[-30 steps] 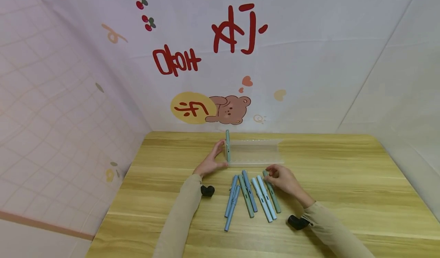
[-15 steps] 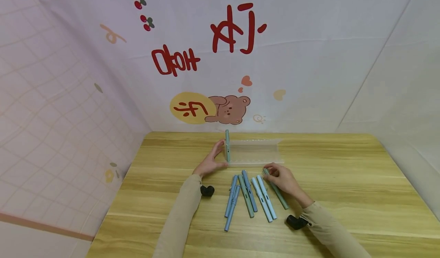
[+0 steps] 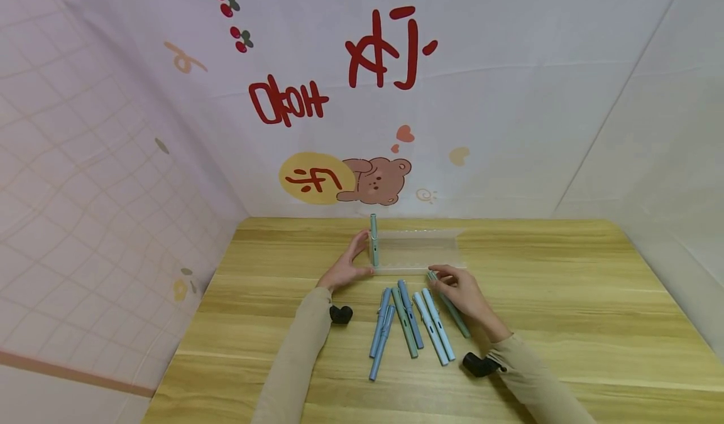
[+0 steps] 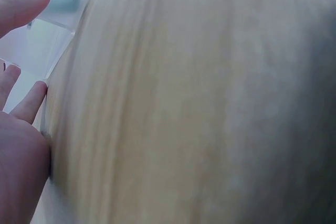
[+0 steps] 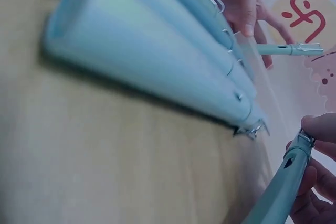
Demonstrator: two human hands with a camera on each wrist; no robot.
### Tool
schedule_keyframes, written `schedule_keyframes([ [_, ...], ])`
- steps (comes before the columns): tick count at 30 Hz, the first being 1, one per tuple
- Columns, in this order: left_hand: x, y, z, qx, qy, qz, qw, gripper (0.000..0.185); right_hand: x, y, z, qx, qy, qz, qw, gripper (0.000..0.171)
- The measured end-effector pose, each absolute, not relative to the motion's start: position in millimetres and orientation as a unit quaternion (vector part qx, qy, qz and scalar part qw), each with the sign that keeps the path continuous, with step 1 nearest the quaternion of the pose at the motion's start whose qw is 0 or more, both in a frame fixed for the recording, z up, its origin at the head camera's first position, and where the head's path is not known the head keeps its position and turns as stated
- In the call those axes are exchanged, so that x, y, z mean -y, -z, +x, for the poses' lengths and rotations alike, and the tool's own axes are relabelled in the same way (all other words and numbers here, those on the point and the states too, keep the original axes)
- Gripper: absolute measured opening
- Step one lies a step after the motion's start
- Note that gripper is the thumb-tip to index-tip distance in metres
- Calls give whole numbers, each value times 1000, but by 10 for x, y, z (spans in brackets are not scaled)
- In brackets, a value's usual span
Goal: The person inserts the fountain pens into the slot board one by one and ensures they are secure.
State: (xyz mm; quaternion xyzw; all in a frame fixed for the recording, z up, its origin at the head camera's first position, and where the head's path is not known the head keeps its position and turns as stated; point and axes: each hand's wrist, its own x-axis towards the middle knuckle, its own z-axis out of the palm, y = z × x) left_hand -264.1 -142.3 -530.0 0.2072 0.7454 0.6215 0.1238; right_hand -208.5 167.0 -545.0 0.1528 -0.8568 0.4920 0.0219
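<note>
In the head view, at the frame's centre, the left hand (image 3: 345, 267) rested with relaxed, nearly straight fingers against the left end of a clear plastic pen rack (image 3: 418, 251), where 1 green pen (image 3: 374, 240) stood upright. Just right of centre, the right hand (image 3: 460, 291) pinched the top of a green pen (image 3: 452, 308) lying on the wooden table (image 3: 565, 298), beside 6 loose pens (image 3: 410, 320).

In the left wrist view, blurred, the fingers (image 4: 23, 9) seemingly touched the rack (image 4: 31, 51).

In the right wrist view, lower right, fingertips (image 5: 320, 127) pinched the pen's end (image 5: 281, 187).
</note>
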Motion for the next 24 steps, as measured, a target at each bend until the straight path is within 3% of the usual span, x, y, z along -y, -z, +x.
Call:
schedule_keyframes([
  [10,1430,5397,-2691,-742,-625,200,136,97,-1578,5350,-2102,835,-533,130,32,33],
  [19,1430,5559,-2762,-768,-604,179,117,97,-1404,4894,-1980,822,-556,116,33,32],
  [24,1427,5559,-2762,-768,-605,175,115,96,-1370,5016,-2099,821,-559,108,40,32],
])
